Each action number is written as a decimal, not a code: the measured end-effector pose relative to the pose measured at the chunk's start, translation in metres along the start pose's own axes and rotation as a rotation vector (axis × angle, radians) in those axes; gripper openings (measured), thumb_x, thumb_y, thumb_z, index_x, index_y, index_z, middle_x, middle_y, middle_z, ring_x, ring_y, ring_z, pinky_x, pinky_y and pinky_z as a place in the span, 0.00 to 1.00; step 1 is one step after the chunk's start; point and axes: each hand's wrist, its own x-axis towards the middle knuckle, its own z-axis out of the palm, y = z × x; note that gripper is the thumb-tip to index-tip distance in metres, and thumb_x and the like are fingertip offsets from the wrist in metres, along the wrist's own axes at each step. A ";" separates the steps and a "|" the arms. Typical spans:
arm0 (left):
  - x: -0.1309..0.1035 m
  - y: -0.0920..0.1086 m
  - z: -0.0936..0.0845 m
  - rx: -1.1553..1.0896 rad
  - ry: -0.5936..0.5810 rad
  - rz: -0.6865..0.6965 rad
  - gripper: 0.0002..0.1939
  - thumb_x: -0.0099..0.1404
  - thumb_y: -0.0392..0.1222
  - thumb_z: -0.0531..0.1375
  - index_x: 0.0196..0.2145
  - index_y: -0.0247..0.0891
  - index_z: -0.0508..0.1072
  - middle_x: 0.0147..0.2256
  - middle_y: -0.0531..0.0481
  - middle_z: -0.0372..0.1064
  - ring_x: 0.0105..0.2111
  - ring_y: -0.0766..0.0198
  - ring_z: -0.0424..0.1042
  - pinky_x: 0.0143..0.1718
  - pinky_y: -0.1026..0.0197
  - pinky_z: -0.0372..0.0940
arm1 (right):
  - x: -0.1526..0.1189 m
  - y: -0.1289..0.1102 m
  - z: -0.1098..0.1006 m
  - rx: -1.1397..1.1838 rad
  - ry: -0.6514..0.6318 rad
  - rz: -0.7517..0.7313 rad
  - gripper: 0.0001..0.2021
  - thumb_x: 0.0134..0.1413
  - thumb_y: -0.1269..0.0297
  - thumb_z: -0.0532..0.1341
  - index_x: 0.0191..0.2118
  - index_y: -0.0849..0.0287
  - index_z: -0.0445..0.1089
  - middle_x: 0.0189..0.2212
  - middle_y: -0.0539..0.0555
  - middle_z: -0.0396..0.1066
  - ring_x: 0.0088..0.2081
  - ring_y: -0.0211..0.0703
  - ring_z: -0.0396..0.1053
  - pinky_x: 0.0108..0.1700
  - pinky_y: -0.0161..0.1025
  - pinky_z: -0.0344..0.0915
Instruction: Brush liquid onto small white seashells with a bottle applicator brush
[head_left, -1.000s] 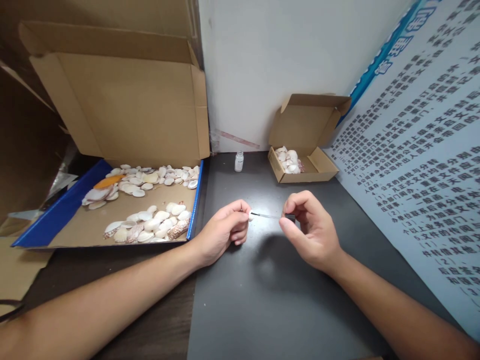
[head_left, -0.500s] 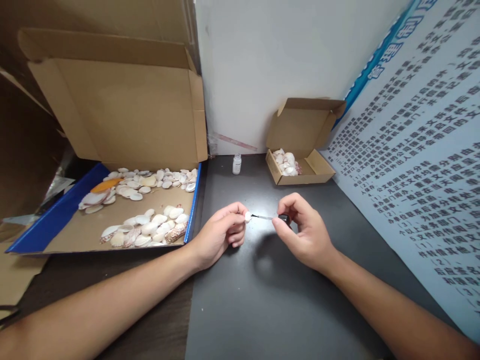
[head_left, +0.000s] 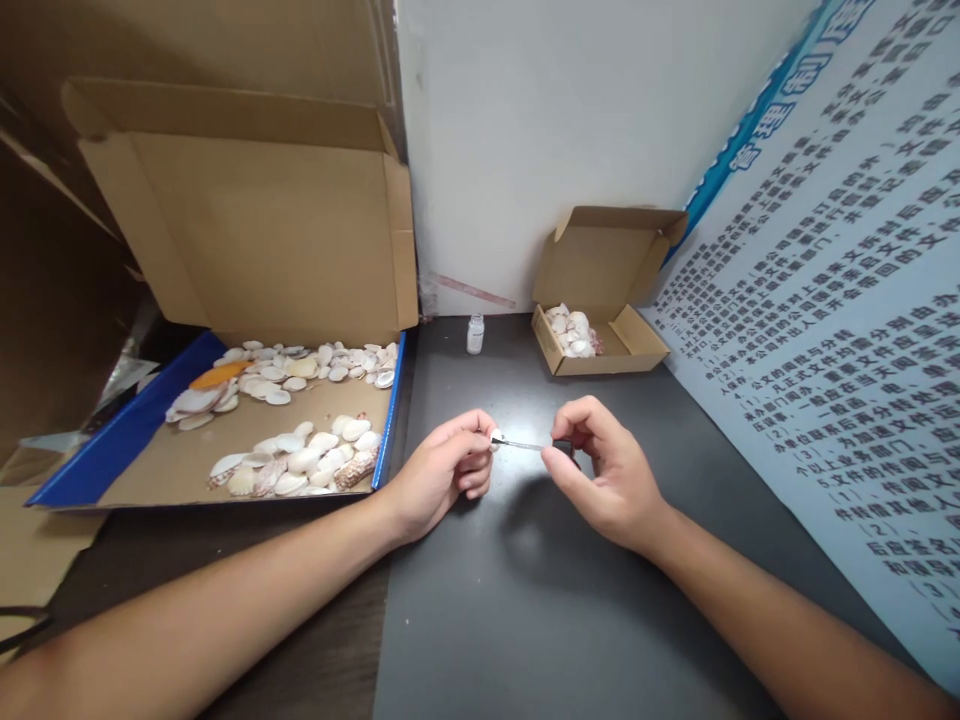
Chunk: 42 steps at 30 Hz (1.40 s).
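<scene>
Pinched in the fingertips of my left hand [head_left: 442,472] is a small white seashell [head_left: 496,437], mostly covered by the fingers. My right hand [head_left: 604,470] is closed on the dark cap of a thin brush [head_left: 523,446]. The brush's dark tip points left and meets the shell. Beyond the hands, a small clear glass bottle [head_left: 475,335] with a pale label stands uncapped on the dark grey table mat [head_left: 480,610].
Left, an open blue-edged cardboard box [head_left: 187,478] holds many shells and an orange oval piece [head_left: 219,376]. A smaller open box [head_left: 634,335] with a heap of shells [head_left: 573,330] stands back right. A white wall panel and a printed sheet [head_left: 840,330] border the mat.
The brush tip has shifted slightly left and down over the shell as my right hand moved a little leftward. My left hand stays nearly still. The view has tilted slightly.
</scene>
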 end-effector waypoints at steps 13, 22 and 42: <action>0.000 -0.001 -0.001 0.008 -0.007 0.004 0.04 0.62 0.36 0.55 0.30 0.39 0.61 0.19 0.62 0.45 0.17 0.73 0.46 0.23 0.64 0.45 | 0.001 -0.001 -0.001 -0.046 0.022 0.018 0.08 0.55 0.71 0.60 0.34 0.53 0.58 0.24 0.43 0.57 0.22 0.33 0.56 0.23 0.32 0.57; 0.000 0.000 0.000 0.001 -0.002 -0.010 0.04 0.61 0.36 0.55 0.30 0.39 0.61 0.18 0.62 0.45 0.17 0.73 0.46 0.23 0.64 0.46 | 0.002 0.002 0.000 -0.042 0.015 0.007 0.09 0.55 0.71 0.60 0.34 0.53 0.59 0.23 0.42 0.57 0.21 0.32 0.56 0.23 0.31 0.57; 0.000 -0.001 -0.002 0.006 -0.017 0.011 0.05 0.61 0.37 0.57 0.30 0.39 0.62 0.18 0.62 0.46 0.17 0.73 0.47 0.23 0.65 0.46 | 0.001 -0.001 -0.002 -0.074 0.002 0.019 0.08 0.54 0.71 0.60 0.34 0.53 0.59 0.23 0.43 0.57 0.21 0.33 0.55 0.23 0.32 0.57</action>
